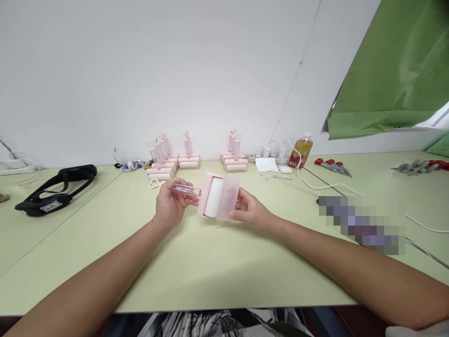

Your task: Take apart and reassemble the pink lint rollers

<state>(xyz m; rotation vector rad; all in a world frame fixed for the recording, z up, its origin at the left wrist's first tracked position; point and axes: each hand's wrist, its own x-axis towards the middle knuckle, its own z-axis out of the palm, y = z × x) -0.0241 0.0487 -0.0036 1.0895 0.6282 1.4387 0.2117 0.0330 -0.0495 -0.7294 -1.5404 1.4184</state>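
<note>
A pink lint roller (pixel 212 198) with a white paper roll is held up over the middle of the table. My left hand (pixel 171 201) is closed around its clear pink handle (pixel 185 189), whose heart-shaped loop (pixel 153 184) sticks out on the left. At the roller's right side, my right hand (pixel 250 209) grips the edge of a translucent pink cover (pixel 228 199) between thumb and fingers. The cover stands swung away from the white roll, which lies exposed. Whether the cover is still joined to the head cannot be made out.
Several similar lint rollers (pixel 161 159) stand upright along the wall, with another group (pixel 235 157) further right. A drink bottle (pixel 300 150), white cables (pixel 308 178), tweezers (pixel 277 177) and red-handled tools (pixel 333 166) lie to the right. A black strap headset (pixel 56 189) rests at left.
</note>
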